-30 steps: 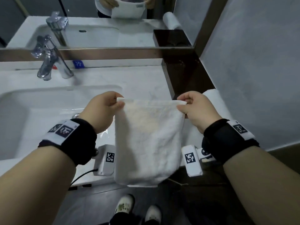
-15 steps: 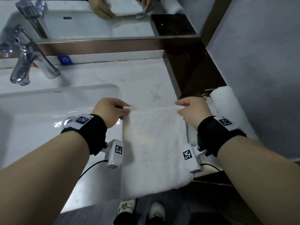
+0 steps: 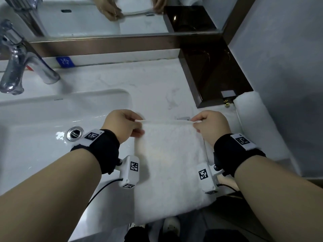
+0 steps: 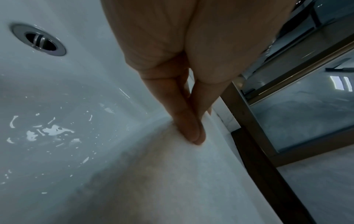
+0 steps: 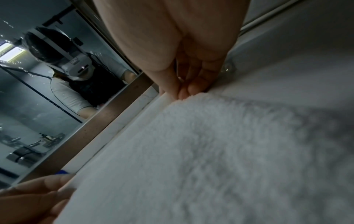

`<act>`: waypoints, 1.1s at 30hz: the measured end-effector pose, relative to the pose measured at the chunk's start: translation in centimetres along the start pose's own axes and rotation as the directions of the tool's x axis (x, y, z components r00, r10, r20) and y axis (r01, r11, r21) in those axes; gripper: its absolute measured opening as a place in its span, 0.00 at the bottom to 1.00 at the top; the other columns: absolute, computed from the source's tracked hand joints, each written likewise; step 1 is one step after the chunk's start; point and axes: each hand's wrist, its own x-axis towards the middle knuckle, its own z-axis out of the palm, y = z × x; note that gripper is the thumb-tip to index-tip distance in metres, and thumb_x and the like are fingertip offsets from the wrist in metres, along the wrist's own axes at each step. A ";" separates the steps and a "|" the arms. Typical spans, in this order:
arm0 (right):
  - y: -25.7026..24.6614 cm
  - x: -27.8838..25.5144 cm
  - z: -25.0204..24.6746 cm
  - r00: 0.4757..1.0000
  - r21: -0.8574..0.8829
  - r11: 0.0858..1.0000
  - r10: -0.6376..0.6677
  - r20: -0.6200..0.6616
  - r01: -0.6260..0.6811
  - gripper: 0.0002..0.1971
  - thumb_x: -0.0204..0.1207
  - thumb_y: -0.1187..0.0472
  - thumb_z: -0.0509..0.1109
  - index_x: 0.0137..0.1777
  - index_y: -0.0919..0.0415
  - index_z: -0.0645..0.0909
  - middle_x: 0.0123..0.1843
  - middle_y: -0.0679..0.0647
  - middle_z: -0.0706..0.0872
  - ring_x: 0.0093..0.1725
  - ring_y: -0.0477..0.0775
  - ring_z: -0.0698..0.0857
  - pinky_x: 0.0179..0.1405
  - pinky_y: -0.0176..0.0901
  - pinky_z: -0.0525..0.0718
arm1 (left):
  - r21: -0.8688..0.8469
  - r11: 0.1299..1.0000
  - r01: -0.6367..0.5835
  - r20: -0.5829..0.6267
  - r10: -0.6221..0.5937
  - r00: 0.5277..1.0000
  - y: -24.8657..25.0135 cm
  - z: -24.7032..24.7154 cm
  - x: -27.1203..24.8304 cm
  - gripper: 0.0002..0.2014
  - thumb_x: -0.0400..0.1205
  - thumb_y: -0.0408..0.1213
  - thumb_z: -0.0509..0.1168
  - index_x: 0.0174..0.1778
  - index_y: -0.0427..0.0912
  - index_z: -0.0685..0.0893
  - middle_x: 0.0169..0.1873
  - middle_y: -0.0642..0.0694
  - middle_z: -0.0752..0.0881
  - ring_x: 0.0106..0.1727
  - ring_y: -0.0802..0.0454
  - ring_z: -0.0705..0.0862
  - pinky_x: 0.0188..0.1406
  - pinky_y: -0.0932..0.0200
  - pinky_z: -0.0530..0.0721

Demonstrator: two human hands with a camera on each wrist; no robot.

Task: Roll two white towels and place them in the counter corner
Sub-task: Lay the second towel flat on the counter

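Note:
A folded white towel (image 3: 169, 168) lies spread on the white counter (image 3: 148, 88) right of the sink, its near end hanging over the front edge. My left hand (image 3: 138, 124) pinches its far left corner, and my right hand (image 3: 195, 124) pinches its far right corner, so the far hem is stretched between them. The left wrist view shows my left hand (image 4: 197, 136) with its fingers pressed together on the towel (image 4: 172, 181). The right wrist view shows my right hand (image 5: 184, 92) gripping the edge of the fluffy towel (image 5: 210, 151). A rolled white towel (image 3: 257, 126) lies along the grey wall at the right.
The sink basin (image 3: 43, 119) with its drain (image 3: 75, 133) is to the left, a chrome faucet (image 3: 15, 67) behind it. A dark brown tray (image 3: 213, 75) fills the counter's back right corner. A mirror (image 3: 104, 14) runs along the back.
Both hands have lowered the towel from hanging in the air onto the counter, moving it forward and down. The head view has tilted down toward the counter.

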 end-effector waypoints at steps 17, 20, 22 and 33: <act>1.2 -1.0 -0.3 0.999 0.162 0.987 0.027 -0.048 -0.018 0.07 0.65 0.55 0.82 0.30 0.53 0.88 0.31 0.44 0.89 0.35 0.42 0.86 0.35 0.31 0.78 | 0.117 0.993 -0.025 -0.014 0.027 1.000 -1.2 -0.3 -0.2 0.08 0.67 0.31 0.81 0.28 0.38 0.87 0.31 0.44 0.92 0.36 0.46 0.93 0.55 0.44 0.90; 1.4 -1.0 -0.5 0.999 0.142 0.990 -0.018 -0.051 0.025 0.09 0.65 0.60 0.82 0.40 0.54 0.85 0.39 0.45 0.87 0.40 0.44 0.85 0.38 0.32 0.79 | 0.193 0.981 -0.037 -0.038 0.045 0.998 -0.9 -0.1 -0.5 0.09 0.66 0.30 0.82 0.36 0.40 0.87 0.33 0.46 0.90 0.35 0.46 0.92 0.51 0.45 0.91; 1.3 -0.8 -0.5 1.000 0.140 0.990 -0.023 -0.015 0.025 0.13 0.66 0.64 0.82 0.48 0.55 0.83 0.43 0.48 0.86 0.42 0.46 0.83 0.43 0.39 0.83 | 0.278 0.960 -0.040 -0.043 0.054 0.998 -0.5 0.1 -0.6 0.12 0.66 0.33 0.82 0.41 0.45 0.87 0.37 0.48 0.89 0.37 0.47 0.91 0.49 0.48 0.91; 0.8 0.2 -0.4 0.990 -0.130 0.987 -0.076 0.116 0.091 0.11 0.71 0.62 0.78 0.53 0.54 0.87 0.51 0.47 0.87 0.51 0.46 0.83 0.50 0.35 0.77 | 0.663 0.741 -0.107 0.022 0.123 0.992 0.5 0.4 -0.6 0.05 0.74 0.43 0.77 0.37 0.51 0.86 0.37 0.55 0.86 0.38 0.60 0.82 0.29 0.65 0.72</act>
